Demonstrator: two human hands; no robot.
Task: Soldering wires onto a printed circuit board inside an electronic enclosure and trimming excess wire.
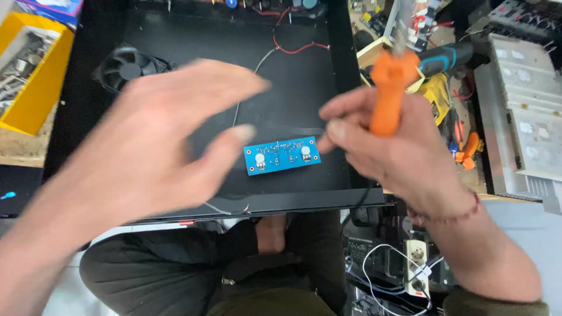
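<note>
R hand (393,146) wrapped round an orange-handled tool (389,93), handle upright, tip end hidden behind fingers; black cord (358,202) drops from under the hand. L hand (158,140) blurred, fingers spread & empty, hovering over the black metal chassis (293,70), thumb tip just L of the blue circuit board (282,155). Board lies flat on chassis floor near front edge, between the 2 hands, w/ 2 white round parts on it. R fingertips sit just beside board's R end; can't tell if touching. Fan (126,65) in chassis L wall, red wires (298,47) at rear.
</note>
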